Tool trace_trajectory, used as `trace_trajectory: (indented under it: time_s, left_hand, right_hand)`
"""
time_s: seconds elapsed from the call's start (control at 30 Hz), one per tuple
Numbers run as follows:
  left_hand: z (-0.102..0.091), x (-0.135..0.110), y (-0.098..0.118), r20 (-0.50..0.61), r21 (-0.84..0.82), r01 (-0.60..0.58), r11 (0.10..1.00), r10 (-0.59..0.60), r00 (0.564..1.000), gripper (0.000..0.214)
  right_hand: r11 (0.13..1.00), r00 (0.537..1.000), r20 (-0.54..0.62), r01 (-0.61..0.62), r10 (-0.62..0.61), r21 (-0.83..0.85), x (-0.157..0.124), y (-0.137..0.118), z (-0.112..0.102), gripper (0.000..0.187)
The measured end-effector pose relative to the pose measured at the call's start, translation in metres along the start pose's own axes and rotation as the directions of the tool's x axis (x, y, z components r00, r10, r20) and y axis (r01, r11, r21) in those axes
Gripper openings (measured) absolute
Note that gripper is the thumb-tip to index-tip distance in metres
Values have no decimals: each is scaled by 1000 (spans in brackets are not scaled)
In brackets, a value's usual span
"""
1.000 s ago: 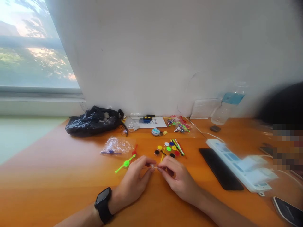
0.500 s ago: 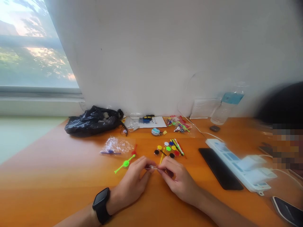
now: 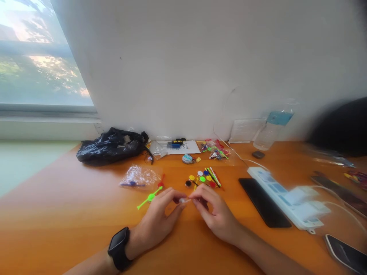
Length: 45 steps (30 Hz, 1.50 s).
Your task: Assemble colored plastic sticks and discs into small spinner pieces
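My left hand [image 3: 160,215], with a black watch [image 3: 119,243] on its wrist, pinches one side of a small white plastic spinner [image 3: 183,200] between thumb and fingertips. The fingertips of my right hand [image 3: 212,210] close on the spinner's thin right end. Fingers cover part of it. Left of my left hand lies a green arrow spinner [image 3: 151,197], with a red arrow spinner [image 3: 161,184] just behind. Beyond my right hand are several loose coloured discs [image 3: 202,178] and a bunch of plastic arrows [image 3: 214,177].
A clear plastic bag [image 3: 140,176] holds a blue piece. At the back are a black bag [image 3: 111,147], printed paper [image 3: 189,147], a round tin [image 3: 187,159] and packed parts [image 3: 216,149]. Rightward are a black phone [image 3: 263,202], power strip [image 3: 282,196] and bottle [image 3: 266,133].
The white spinner is tilted a little in my fingers, and more of its left part shows. The view has shifted slightly. Both hands keep their pinch.
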<state>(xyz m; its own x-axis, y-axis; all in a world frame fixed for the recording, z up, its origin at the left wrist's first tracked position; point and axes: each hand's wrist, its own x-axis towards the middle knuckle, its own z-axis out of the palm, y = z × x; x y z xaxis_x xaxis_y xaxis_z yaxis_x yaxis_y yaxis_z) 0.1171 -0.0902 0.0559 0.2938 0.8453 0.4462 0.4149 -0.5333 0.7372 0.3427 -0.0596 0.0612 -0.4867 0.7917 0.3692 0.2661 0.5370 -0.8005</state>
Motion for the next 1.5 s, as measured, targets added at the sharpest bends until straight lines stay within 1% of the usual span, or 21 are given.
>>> trace_trajectory:
  time_s: [0.07,0.1,0.17,0.27,0.37,0.47,0.63,0.7,0.77,0.8,0.83,0.87,0.9,0.93,0.97,1.0,1.1,1.17,1.3,1.4,1.5]
  left_hand:
    - [-3,-2,3,52,-74,18,997,-14,999,18]
    - [-4,-3,5,83,-128,48,991,-37,996,22]
    - [-6,-3,8,138,-247,136,959,-104,985,28]
    - [-6,1,6,207,-378,245,893,-177,962,29]
    - [-2,6,1,211,-463,277,842,-199,957,31]
    - [1,7,-3,199,-507,305,806,-235,951,33]
    - [2,8,-5,154,-518,362,775,-331,931,32]
    - [3,8,-6,129,-513,357,780,-342,931,31]
    - [2,8,-8,107,-501,341,795,-334,936,30]
    - [2,8,-9,100,-498,332,801,-328,940,30]
    - [2,8,-9,94,-495,325,806,-322,942,30]
    - [2,8,-10,89,-494,320,808,-319,943,29]
    - [3,8,-11,80,-493,315,811,-318,945,29]
    - [3,7,-11,71,-492,309,814,-317,946,28]
    - [3,7,-12,60,-490,303,817,-315,947,28]
    - [3,6,-12,51,-487,298,821,-314,948,28]
    - [4,6,-14,45,-480,291,827,-308,950,28]
    - [4,5,-14,50,-475,298,828,-313,948,28]
    - [5,6,-16,49,-471,309,826,-325,944,28]
    - [5,7,-19,37,-461,314,830,-336,941,29]
    - [6,7,-21,30,-442,338,831,-363,931,31]
  right_hand:
    - [997,999,-2,-42,42,68,2,4,-2,18]
    - [992,998,2,-63,63,107,3,6,-3,17]
    - [980,995,16,-97,95,176,6,10,-4,17]
    - [964,992,38,-123,118,237,7,16,-4,16]
    - [964,992,27,-128,125,234,7,19,-2,16]
    - [976,995,2,-99,101,191,7,17,-1,18]
    - [999,998,-68,-5,8,48,3,9,-3,36]
    - [998,996,-93,7,-2,56,0,7,-3,44]
    - [993,994,-108,-10,23,121,-2,7,-4,43]
    - [987,995,-88,-34,48,159,-2,7,-5,38]
    - [977,996,-35,-72,81,199,-1,8,-6,36]
    - [963,992,47,-122,114,241,0,9,-8,46]
    - [941,980,133,-181,148,286,1,11,-9,60]
    - [913,963,203,-240,179,330,3,12,-11,71]
    - [885,949,235,-286,209,367,5,13,-12,75]
    - [864,944,227,-313,238,394,7,15,-12,75]
    - [853,949,112,-314,295,417,10,18,-10,74]
    - [848,947,103,-320,306,422,10,20,-7,74]
    - [833,934,127,-356,334,424,7,25,-2,75]
    - [848,938,94,-342,333,404,6,27,-1,77]
    - [845,934,60,-344,352,409,7,26,-1,79]
